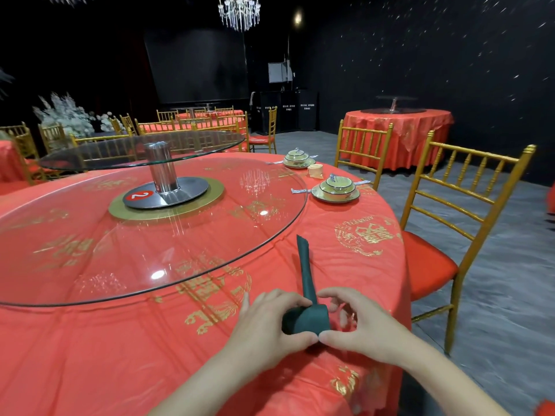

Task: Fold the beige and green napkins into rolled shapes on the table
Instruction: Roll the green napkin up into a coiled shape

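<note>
Your green napkin (304,319) lies at the near edge of the bench (345,274), right in front of you. Its rolled part is a short, fat bundle whose axis runs from 9 to 3 o'clock. The flat, unrolled tail leads away from that bundle toward 12 o'clock, narrowing to a point just short of the glass turntable (120,235).

Your left hand (270,324) curls round the 9 o'clock end of the bundle and your right hand (360,328) curls round the 3 o'clock end. Both pinch it between thumb and fingers, and the thumbs almost meet on the 6 o'clock side. Neither hand is nearer; the bundle sits squarely between them.

By my judgement, the next turn must carry the bundle straight along the tail toward 12 o'clock, or the edges will wander.

The beige napkin (316,171) stands already rolled far off at 12 o'clock, between two place settings (335,190).
</note>
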{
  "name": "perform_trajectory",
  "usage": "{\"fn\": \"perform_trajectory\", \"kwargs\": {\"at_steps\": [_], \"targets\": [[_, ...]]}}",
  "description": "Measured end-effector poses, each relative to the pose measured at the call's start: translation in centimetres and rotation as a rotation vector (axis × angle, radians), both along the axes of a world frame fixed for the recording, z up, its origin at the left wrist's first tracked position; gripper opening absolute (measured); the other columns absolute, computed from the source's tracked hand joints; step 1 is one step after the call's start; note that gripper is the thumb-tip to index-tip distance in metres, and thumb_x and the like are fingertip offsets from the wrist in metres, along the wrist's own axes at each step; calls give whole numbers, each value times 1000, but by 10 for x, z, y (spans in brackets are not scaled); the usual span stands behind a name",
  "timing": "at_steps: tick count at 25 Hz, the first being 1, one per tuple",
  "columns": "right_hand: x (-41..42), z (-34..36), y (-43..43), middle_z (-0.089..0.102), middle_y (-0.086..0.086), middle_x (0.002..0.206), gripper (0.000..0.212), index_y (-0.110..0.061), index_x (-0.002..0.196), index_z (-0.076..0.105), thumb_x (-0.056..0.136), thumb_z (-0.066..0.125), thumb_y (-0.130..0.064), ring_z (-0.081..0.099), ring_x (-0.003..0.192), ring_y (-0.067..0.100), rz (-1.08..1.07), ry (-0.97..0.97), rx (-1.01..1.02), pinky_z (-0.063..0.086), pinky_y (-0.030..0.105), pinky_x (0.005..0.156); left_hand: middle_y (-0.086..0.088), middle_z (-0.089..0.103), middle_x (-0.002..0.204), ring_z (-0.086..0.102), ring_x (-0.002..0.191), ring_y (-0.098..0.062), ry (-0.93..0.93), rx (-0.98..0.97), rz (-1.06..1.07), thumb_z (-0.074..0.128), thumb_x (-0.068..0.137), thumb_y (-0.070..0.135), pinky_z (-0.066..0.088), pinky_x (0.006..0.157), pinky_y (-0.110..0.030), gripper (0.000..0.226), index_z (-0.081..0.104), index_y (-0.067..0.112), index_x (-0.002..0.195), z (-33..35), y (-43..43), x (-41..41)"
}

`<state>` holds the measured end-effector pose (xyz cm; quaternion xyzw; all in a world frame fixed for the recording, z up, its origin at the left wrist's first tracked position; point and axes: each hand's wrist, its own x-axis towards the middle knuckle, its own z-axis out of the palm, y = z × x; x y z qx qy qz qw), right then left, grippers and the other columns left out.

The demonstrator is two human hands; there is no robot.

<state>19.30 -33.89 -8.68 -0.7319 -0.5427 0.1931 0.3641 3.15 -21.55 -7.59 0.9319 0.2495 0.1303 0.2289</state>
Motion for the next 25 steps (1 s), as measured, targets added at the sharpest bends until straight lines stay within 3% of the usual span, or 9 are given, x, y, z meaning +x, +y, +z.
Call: {"fn": "perform_trajectory", "kwargs": {"at_steps": [4,10,14,17,21,25], "targets": [[-4,-7,-4,48,-18,100,38,-52,101,54,71,75,-41,52,84,7,-8,-133,131,41,11,74,24,46,112,39,113,-2,21,-40,-36,61,70,65,15,110,-52,51,52,50,118,0,17,7],[10,-5,13,52,-7,98,28,-43,99,61,76,74,-33,52,76,3,-24,-23,100,42,11,73,34,39,109,33,111,11,-214,136,-107,49,73,66,2,112,-46,48,45,51,118,-20,12,5],[18,-3,19,54,-3,98,27,-47,97,59,78,72,-32,55,75,8,-30,41,99,47,18,74,36,38,109,29,110,16,-222,123,-99,49,72,61,-2,113,-41,46,51,47,116,-20,10,13],[18,-4,16,51,-11,100,40,-55,102,50,74,74,-38,51,81,3,-15,-15,60,43,14,72,33,45,111,36,111,11,-205,19,-77,57,72,53,5,114,-43,38,54,49,110,-15,18,22],[23,-6,22,49,-11,99,41,-54,102,48,73,73,-39,49,80,2,-2,-69,55,42,14,72,25,53,105,48,106,1,-153,-88,-98,55,64,62,32,104,-45,31,50,63,94,-10,34,33],[34,-1,41,52,-6,98,33,-47,95,57,73,75,-32,48,67,0,-9,-36,61,43,12,70,24,48,109,44,107,1,-184,-14,-39,48,64,65,35,101,-40,46,60,47,105,-7,42,37]]}}
